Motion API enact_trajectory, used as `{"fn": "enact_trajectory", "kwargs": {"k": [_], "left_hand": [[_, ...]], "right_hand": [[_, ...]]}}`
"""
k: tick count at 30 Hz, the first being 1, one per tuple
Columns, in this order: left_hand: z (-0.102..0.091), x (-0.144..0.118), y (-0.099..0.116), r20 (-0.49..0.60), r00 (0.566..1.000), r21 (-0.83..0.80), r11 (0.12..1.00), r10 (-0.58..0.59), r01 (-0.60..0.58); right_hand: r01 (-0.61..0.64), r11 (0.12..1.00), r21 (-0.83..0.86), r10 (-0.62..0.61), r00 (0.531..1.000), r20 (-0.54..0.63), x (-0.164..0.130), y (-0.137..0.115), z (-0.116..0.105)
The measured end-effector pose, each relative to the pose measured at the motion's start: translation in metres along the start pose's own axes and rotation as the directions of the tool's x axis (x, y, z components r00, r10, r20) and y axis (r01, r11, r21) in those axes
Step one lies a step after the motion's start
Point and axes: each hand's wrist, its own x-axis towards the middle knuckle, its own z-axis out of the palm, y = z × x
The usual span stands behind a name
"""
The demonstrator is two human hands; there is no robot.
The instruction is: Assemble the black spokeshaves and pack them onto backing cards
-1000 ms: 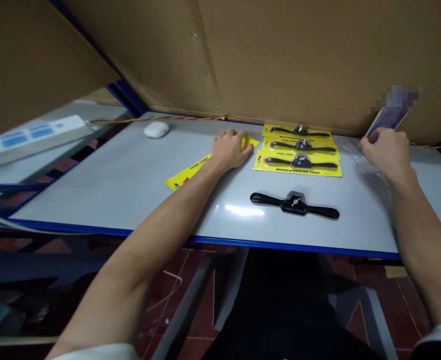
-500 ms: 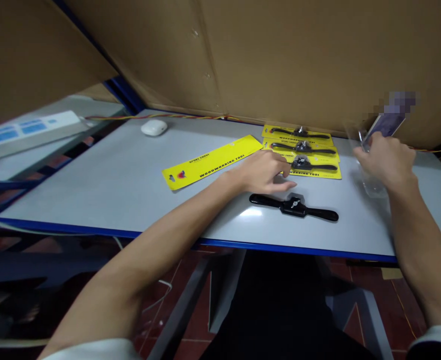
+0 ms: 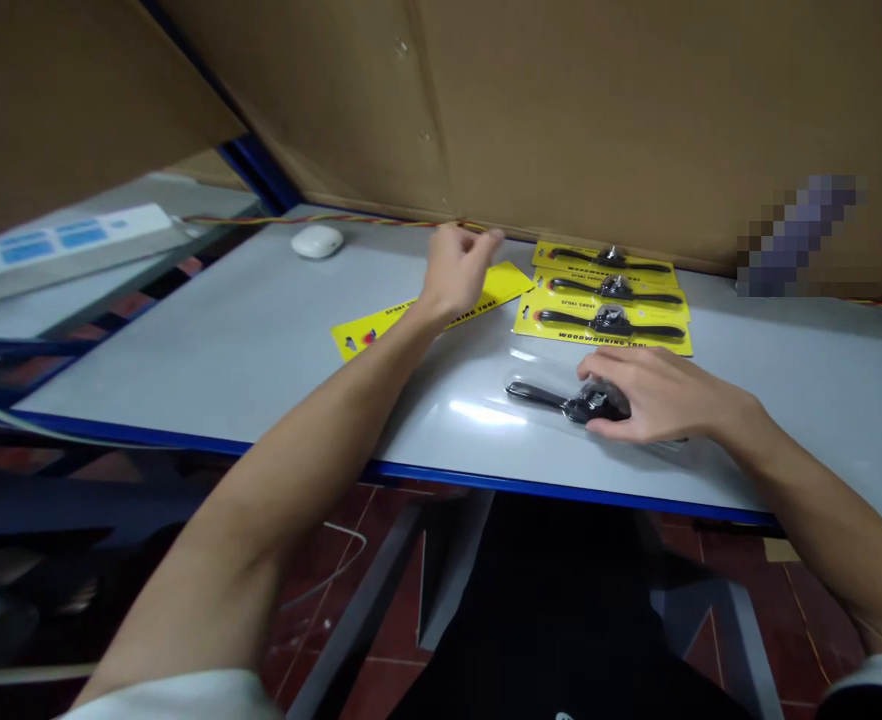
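A black spokeshave (image 3: 535, 392) lies near the table's front edge, with a clear plastic blister cover (image 3: 529, 357) over it. My right hand (image 3: 655, 395) grips that cover from above, thumb and fingers around its middle, hiding the tool's right handle. My left hand (image 3: 456, 268) is over a yellow backing card (image 3: 362, 335) printed "woodworking tool"; its fingers are curled and partly hidden, and whether they touch the card I cannot tell. Several packed spokeshaves (image 3: 602, 322) on yellow cards overlap in a stack behind my right hand.
At the back left of the table (image 3: 223, 330) sits a white earbud case (image 3: 317, 241). A white power strip (image 3: 73, 235) rests on the neighbouring surface. Brown cardboard (image 3: 561, 110) walls the rear, with a blurred-out upright object (image 3: 797, 235) in front of it at the right.
My right hand has come left from beside the blurred object, bringing the clear cover onto the spokeshave. My left hand has moved away from the tool, back and left over the loose card.
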Motion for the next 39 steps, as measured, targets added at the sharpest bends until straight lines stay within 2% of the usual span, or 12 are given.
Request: {"fn": "enact_trajectory", "kwargs": {"k": [2,4,5,8,13,17,20,22,24,31,35,39], "left_hand": [[0.006,-0.012,0.018,0.228,0.973,0.142,0.987,0.043,-0.076],[0.011,-0.023,0.039,0.477,0.873,0.21,0.95,0.107,-0.231],[0.013,-0.027,0.048,0.546,0.827,0.225,0.928,0.133,-0.298],[0.017,-0.034,0.068,0.609,0.767,0.227,0.882,0.203,-0.414],[0.015,-0.038,0.081,0.668,0.679,0.158,0.832,0.306,-0.531],[0.013,-0.046,0.09,0.753,0.582,0.131,0.796,0.308,-0.591],[0.016,-0.052,0.099,0.798,0.535,0.166,0.753,0.277,-0.637],[0.018,-0.055,0.103,0.814,0.526,0.211,0.718,0.247,-0.663],[0.02,-0.055,0.105,0.811,0.542,0.269,0.68,0.222,-0.682],[0.023,-0.055,0.1,0.727,0.666,0.423,0.657,0.165,-0.624],[0.024,-0.056,0.1,0.736,0.643,0.404,0.625,0.211,-0.668],[0.022,-0.054,0.1,0.748,0.63,0.409,0.603,0.207,-0.684]], "right_hand": [[-0.009,1.0,0.019,0.009,0.999,0.035,0.002,-0.002,0.002],[-0.023,0.998,0.055,0.021,0.999,0.031,0.003,0.0,0.004],[-0.029,0.997,0.076,0.027,0.999,0.019,0.003,0.002,0.005],[-0.042,0.991,0.128,0.046,0.998,-0.029,0.004,0.013,0.006],[-0.12,0.984,0.132,0.133,0.986,-0.098,0.007,0.036,0.005],[-0.165,0.979,0.117,0.181,0.973,-0.145,0.009,0.048,0.005],[-0.15,0.978,0.143,0.173,0.972,-0.162,0.009,0.052,0.006],[-0.14,0.974,0.178,0.171,0.97,-0.173,0.009,0.053,0.006],[-0.134,0.965,0.226,0.176,0.969,-0.176,0.009,0.054,0.005],[-0.147,0.88,0.452,0.221,0.968,-0.115,0.008,0.06,-0.001],[-0.173,0.848,0.501,0.24,0.968,-0.072,0.003,0.065,-0.005],[-0.166,0.882,0.44,0.215,0.975,-0.062,-0.004,0.063,-0.011]]}}
